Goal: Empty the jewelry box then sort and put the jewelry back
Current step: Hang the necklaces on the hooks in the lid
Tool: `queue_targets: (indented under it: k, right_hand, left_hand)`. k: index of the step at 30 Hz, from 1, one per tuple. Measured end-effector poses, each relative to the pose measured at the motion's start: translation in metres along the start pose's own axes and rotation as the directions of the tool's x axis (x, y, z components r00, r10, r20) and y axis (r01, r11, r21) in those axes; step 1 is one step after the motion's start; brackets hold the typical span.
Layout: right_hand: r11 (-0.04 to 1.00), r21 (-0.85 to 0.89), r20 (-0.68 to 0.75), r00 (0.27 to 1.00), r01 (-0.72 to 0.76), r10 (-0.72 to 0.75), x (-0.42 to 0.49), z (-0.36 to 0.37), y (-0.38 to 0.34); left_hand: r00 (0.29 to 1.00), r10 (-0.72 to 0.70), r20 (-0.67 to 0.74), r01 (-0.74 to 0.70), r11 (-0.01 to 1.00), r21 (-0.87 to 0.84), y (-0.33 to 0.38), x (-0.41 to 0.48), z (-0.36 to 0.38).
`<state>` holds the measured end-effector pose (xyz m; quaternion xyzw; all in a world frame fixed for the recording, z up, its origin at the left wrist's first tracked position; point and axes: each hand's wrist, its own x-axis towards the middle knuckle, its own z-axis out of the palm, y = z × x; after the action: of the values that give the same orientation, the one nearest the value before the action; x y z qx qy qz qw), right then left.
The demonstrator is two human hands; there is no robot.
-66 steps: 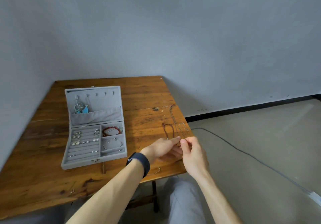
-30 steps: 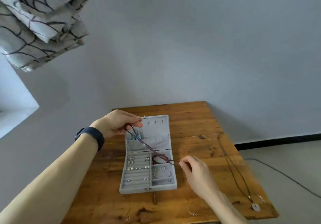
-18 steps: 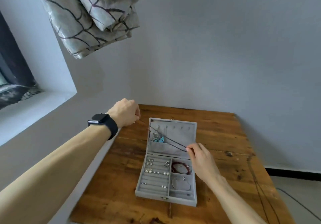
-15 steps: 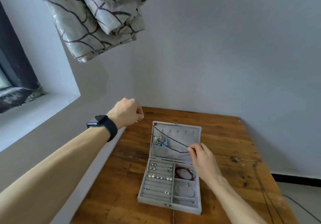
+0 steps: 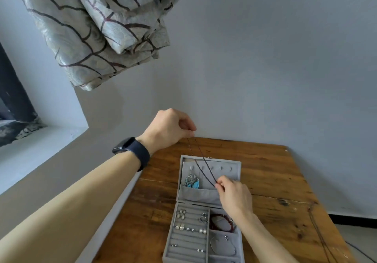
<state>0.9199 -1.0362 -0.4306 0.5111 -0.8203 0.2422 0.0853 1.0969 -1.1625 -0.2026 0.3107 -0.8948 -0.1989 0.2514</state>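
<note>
**Item:** necklace [image 5: 206, 164], a thin dark chain.

**Location:** in the air over the open lid of the jewelry box [image 5: 224, 160]. It was drawn into a slanting line from far left down to near right, with two strands running close together.

**Hands:**
- The left hand [image 5: 169, 128] was curled, with finger and thumb pinching the chain's upper end. It was raised above the far left corner of the box.
- The right hand [image 5: 234, 195] pinched the lower end just over the lid's pocket [image 5: 197, 194].

**Also in the box:**
- Blue feather earrings [image 5: 191, 181] hung on the leftmost hook, with their tips at the pocket's mouth.
- The other hooks [image 5: 221, 168] were bare.
- Small studs [image 5: 189, 222] sat in the left rolls.
- A red bracelet [image 5: 221, 222] and a silver bangle [image 5: 222, 246] lay in the right compartments.

**On the bench:** a second necklace [image 5: 320, 234] lay on the bench [image 5: 275, 181] at the right, well apart from the box.

**Step, as judged:** hanging the chain on a free hook in the lid. Most pieces looked sorted already, so the task seemed well along.

**Handling notes:**
- Lower the left hand so the chain's upper loop settles over a bare hook, one clear of the earrings.
- Keep a light tension between the hands until the hook bears the chain, since slack would invite a tangle with the feathers.
- The right hand should then feed the loose tail down into the pocket rather than drop it.
- Release the lower pinch last.
- Pulling hard might tip the lid or shift the light box.
</note>
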Motion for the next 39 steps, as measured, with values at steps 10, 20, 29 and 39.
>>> queue_targets:
  k: [10,20,29,39]
  right_hand:
    - [0.993,0.101,0.187,0.982,-0.059,0.039,0.008,0.001,0.004]
    - [0.786,0.592,0.078,0.984,-0.176,0.162,0.013,-0.054,-0.004]
    - [0.848,0.525,0.070,0.996,-0.076,0.045,0.028,-0.045,-0.004]
    - [0.889,0.454,-0.010,0.999,0.052,-0.054,0.035,-0.023,-0.004]
  left_hand:
    - [0.977,0.104,0.185,-0.139,0.972,0.189,0.045,0.029,0.046]
    - [0.942,0.104,0.318,-0.185,0.954,0.236,0.038,0.030,0.094]
    - [0.946,0.053,0.320,-0.116,0.976,0.182,0.007,0.020,0.118]
    - [0.952,0.059,0.299,-0.110,0.981,0.159,-0.022,0.015,0.134]
